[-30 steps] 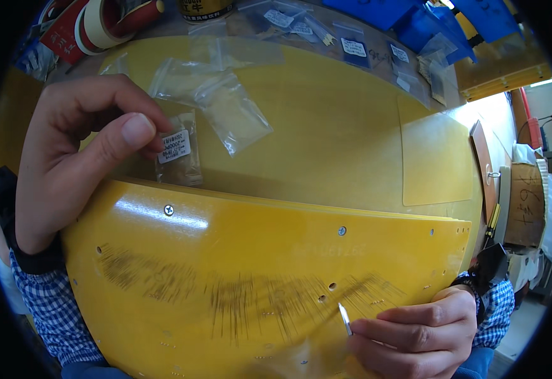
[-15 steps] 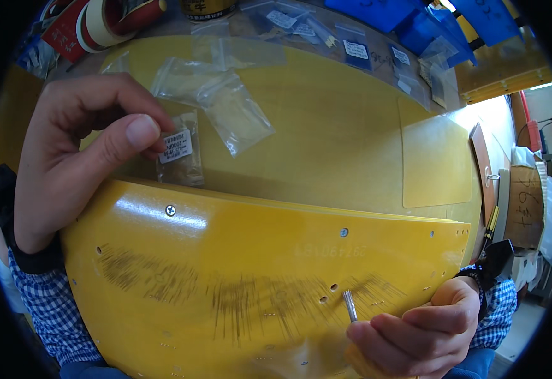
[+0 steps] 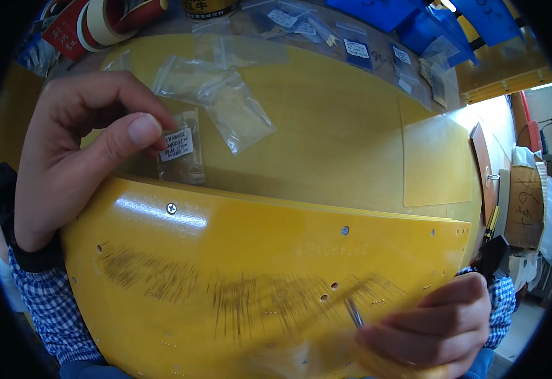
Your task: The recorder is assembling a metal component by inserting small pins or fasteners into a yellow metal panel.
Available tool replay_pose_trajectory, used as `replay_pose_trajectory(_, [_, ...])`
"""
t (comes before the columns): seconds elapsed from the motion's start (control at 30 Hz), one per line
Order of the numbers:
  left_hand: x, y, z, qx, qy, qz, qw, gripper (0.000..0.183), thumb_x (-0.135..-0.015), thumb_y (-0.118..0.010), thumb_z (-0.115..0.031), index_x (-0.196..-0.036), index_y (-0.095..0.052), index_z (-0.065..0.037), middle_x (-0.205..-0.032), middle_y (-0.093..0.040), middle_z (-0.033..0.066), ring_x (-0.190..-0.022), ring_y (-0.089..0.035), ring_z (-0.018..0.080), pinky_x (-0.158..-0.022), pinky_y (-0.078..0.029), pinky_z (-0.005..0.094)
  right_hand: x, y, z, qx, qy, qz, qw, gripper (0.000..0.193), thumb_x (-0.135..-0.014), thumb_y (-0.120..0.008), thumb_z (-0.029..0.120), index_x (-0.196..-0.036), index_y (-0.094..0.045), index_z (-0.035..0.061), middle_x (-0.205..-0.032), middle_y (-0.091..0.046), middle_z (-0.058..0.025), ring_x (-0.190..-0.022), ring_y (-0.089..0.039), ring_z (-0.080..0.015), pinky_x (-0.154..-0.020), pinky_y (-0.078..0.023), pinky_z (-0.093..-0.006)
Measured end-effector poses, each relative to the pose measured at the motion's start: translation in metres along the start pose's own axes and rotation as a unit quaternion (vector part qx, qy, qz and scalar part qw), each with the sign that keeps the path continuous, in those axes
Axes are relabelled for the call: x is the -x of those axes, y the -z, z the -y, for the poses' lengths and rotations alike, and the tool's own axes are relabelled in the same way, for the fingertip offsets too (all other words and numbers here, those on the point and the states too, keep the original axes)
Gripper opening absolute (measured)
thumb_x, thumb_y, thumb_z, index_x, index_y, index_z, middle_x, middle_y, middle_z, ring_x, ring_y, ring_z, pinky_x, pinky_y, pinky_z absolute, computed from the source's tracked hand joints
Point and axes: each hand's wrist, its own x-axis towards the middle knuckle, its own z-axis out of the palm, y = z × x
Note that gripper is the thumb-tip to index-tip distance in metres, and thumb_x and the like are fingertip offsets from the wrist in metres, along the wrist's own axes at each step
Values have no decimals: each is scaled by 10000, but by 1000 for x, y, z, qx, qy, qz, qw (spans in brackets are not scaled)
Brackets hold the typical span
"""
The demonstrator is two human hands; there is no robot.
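My right hand (image 3: 433, 331) is closed around a slim silver rod-like thing (image 3: 355, 313) over the lower right of a yellow panel (image 3: 257, 237). The rod's tip is blurred, so whether it is one piece or a bundle of thin pins I cannot tell. Many thin dark needle-like lines (image 3: 235, 303) spread in patches across the panel, next to small round holes. Beyond the panel's far left edge, my left hand (image 3: 93, 139) has thumb and finger pinched beside a small clear zip bag (image 3: 184, 169) with a white label. What sits between those fingertips is hidden.
Clear zip bags (image 3: 238, 114) lie on the yellow work surface (image 3: 332, 139) behind the panel. Tape rolls (image 3: 99, 25) and a dark can (image 3: 209, 7) stand at the back left. Blue bins (image 3: 377, 12) and labelled bags (image 3: 356, 50) line the back; a cardboard box (image 3: 523, 208) stands at right.
My right hand has turned and shifted slightly right, and the silver rod now tilts more and is blurred. The left hand has hardly moved.
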Motion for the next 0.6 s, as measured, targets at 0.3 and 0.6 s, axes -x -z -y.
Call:
replay_pose_trajectory(0.3, [2,1,-3,-20,21,6,1000,284,-895,-557,-244,-897,-593,38,-792,-579,79,-746,-604,136,-687,-481,245,10,-7,-16,25,119,-14,993,134,-724,-613,172,-802,-643,66,-824,-684,-45,-684,-613,-114,-656,-429,-229])
replay_pose_trajectory(0.6, [-1,-1,-2,-11,9,4,1000,297,-891,-566,-261,-894,-593,35,-792,-580,77,-738,-601,133,-686,-480,244,6,-3,-10,78,101,-1,992,110,-694,-608,137,-768,-667,81,-830,-695,-29,-706,-625,-110,-676,-440,-219])
